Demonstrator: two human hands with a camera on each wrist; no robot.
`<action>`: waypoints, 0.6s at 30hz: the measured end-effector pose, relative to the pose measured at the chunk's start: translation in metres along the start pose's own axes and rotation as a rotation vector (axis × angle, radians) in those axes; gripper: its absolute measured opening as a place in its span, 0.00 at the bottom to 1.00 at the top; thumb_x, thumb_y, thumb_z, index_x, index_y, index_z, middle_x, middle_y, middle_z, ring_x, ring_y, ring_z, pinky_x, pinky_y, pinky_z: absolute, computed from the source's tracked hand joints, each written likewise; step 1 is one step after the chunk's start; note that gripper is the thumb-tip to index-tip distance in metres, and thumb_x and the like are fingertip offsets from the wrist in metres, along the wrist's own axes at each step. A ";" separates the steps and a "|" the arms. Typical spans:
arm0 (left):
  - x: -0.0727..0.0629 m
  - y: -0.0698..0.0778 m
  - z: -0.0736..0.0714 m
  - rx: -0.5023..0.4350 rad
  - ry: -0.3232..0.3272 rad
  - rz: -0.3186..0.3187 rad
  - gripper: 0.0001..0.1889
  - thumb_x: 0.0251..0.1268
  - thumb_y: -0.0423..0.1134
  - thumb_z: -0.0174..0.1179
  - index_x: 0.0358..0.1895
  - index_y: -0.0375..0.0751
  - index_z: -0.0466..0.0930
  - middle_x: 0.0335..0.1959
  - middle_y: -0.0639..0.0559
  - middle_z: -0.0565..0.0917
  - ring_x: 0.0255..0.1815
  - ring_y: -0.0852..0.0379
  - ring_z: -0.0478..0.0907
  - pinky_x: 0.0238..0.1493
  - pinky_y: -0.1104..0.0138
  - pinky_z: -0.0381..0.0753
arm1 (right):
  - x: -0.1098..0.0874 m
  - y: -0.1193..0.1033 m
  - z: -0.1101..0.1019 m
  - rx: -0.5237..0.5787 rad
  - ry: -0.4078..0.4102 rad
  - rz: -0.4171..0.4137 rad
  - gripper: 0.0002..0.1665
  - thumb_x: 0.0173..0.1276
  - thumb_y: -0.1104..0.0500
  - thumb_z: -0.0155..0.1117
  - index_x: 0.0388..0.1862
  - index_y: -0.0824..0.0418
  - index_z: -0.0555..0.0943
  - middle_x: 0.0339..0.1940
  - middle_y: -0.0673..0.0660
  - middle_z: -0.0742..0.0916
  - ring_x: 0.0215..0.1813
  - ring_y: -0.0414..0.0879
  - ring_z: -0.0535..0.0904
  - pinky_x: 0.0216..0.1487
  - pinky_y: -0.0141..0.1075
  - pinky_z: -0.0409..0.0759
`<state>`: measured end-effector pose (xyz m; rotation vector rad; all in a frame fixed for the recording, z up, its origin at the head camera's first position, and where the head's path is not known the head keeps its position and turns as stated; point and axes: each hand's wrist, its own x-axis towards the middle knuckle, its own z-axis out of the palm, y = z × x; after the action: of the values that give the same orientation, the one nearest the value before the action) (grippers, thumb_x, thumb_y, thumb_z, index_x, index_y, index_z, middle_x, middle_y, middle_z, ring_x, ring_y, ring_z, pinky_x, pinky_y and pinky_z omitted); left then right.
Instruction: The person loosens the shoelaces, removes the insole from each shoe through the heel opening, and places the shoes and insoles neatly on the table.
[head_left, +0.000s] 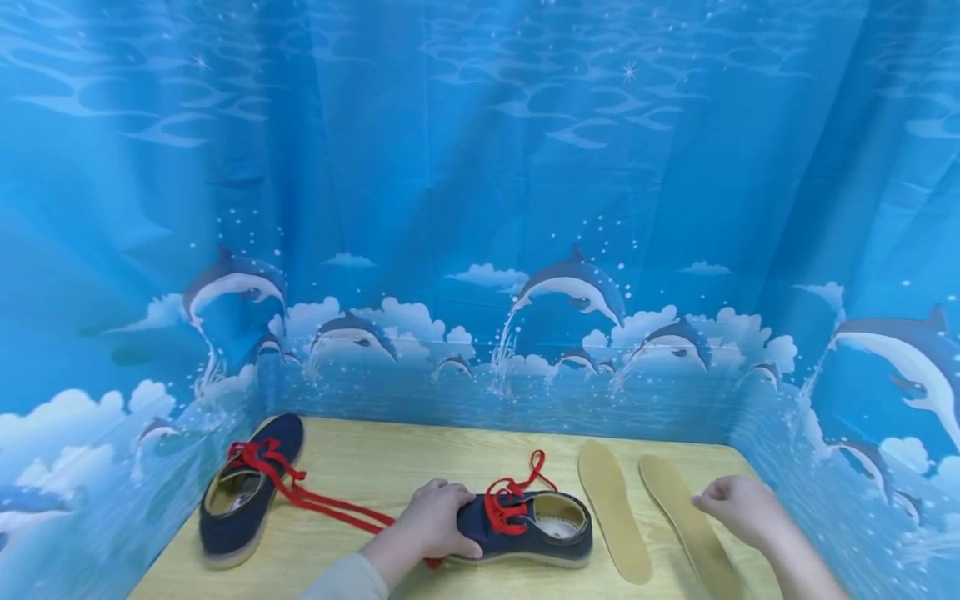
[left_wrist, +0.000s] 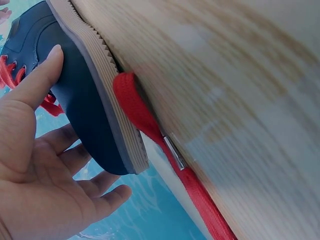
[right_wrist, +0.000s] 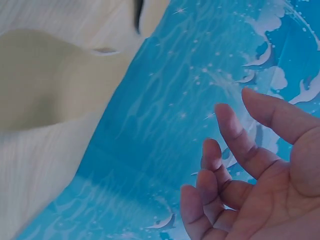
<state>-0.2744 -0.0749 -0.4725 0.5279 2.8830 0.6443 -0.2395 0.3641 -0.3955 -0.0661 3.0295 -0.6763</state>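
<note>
My left hand [head_left: 437, 518] holds the toe of a navy sneaker [head_left: 551, 554] with red laces, which lies sideways on the table. In the left wrist view the thumb presses the upper of that sneaker [left_wrist: 75, 95] while the fingers curve round the toe from the other side. One red lace [left_wrist: 187, 172] with a metal tip runs along the wood beside the sole. My right hand [head_left: 738, 504] holds nothing, its fingers loosely bent, close over the right-hand beige insole [head_left: 686, 517]. A second beige insole [head_left: 611, 508] lies between that one and the sneaker.
Another navy sneaker [head_left: 251, 508] stands at the table's left edge, its long red laces [head_left: 330, 502] stretching right toward my left hand. A blue dolphin-print curtain [head_left: 480, 208] rises behind and on both sides of the wooden table [head_left: 352, 454].
</note>
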 end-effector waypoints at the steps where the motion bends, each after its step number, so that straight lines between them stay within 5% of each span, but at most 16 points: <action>1: 0.000 0.000 0.000 -0.002 -0.002 -0.001 0.41 0.42 0.61 0.79 0.61 0.44 0.82 0.60 0.50 0.81 0.68 0.36 0.67 0.68 0.43 0.65 | 0.000 -0.004 0.000 0.010 -0.003 0.007 0.30 0.72 0.49 0.62 0.15 0.52 0.60 0.13 0.46 0.59 0.18 0.41 0.55 0.36 0.46 0.66; 5: 0.000 0.000 0.000 -0.004 -0.005 0.002 0.41 0.42 0.61 0.79 0.61 0.44 0.82 0.59 0.50 0.81 0.68 0.36 0.67 0.67 0.43 0.66 | 0.000 -0.018 0.002 0.017 0.014 0.051 0.23 0.71 0.46 0.63 0.19 0.54 0.71 0.18 0.46 0.71 0.22 0.43 0.62 0.26 0.37 0.64; 9: -0.001 0.000 0.000 -0.006 -0.004 -0.001 0.41 0.42 0.61 0.79 0.61 0.44 0.82 0.59 0.50 0.81 0.68 0.36 0.68 0.67 0.43 0.66 | 0.001 -0.028 0.005 0.022 0.068 0.022 0.15 0.69 0.47 0.65 0.31 0.56 0.83 0.34 0.49 0.85 0.31 0.44 0.73 0.31 0.39 0.72; 18: 0.000 0.001 0.000 -0.021 -0.008 -0.017 0.40 0.42 0.60 0.80 0.61 0.43 0.82 0.61 0.49 0.81 0.69 0.36 0.66 0.67 0.42 0.66 | 0.004 -0.048 0.017 0.129 0.098 -0.029 0.13 0.69 0.50 0.67 0.35 0.59 0.85 0.39 0.52 0.86 0.38 0.46 0.78 0.33 0.41 0.77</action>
<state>-0.2743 -0.0740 -0.4718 0.5015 2.8668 0.6677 -0.2410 0.3132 -0.3903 -0.0751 3.0737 -0.9013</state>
